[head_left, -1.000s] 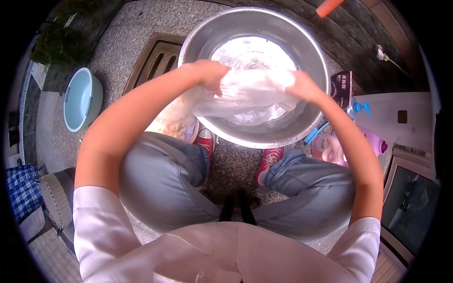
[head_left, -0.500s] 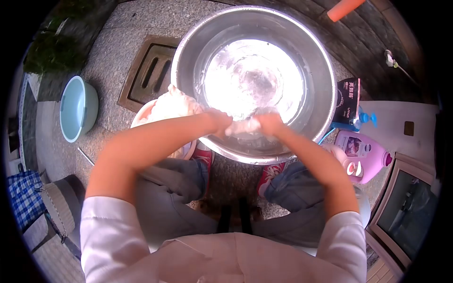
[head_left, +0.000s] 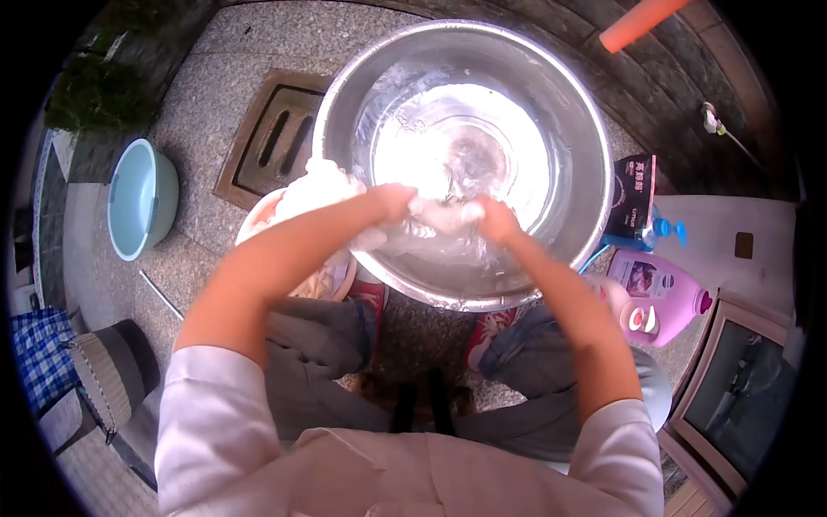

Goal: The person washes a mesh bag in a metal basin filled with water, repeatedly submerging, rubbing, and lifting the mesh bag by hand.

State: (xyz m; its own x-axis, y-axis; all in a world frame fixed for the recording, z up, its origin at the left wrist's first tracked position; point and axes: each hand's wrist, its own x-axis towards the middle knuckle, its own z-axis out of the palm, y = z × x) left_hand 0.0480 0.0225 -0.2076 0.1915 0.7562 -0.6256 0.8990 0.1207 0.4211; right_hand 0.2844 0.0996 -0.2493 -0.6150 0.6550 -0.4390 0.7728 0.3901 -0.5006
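A pale wet cloth (head_left: 441, 216) is stretched between my two hands, low over the near part of a large metal basin (head_left: 345, 112) with water in it. Its left end is in the closed fingers of my left hand (head_left: 394, 203). My right hand (head_left: 497, 221) grips the other end. Both hands are slightly blurred, so the exact kind of cloth cannot be made out. Beside the basin, partly under my left forearm, a pink tub (head_left: 251, 226) holds a heap of whitish laundry (head_left: 317, 189).
A light blue basin (head_left: 143, 202) stands at the far left, past a drain grate (head_left: 277, 138). Right of the metal basin are a black pouch (head_left: 633, 194), a blue pump bottle (head_left: 662, 228) and a purple detergent bottle (head_left: 668, 302). An orange pipe (head_left: 642, 24) juts in above.
My hands have shifted slightly, still with the cloth stretched between them. The basin and the things around it sit a little lower in view.
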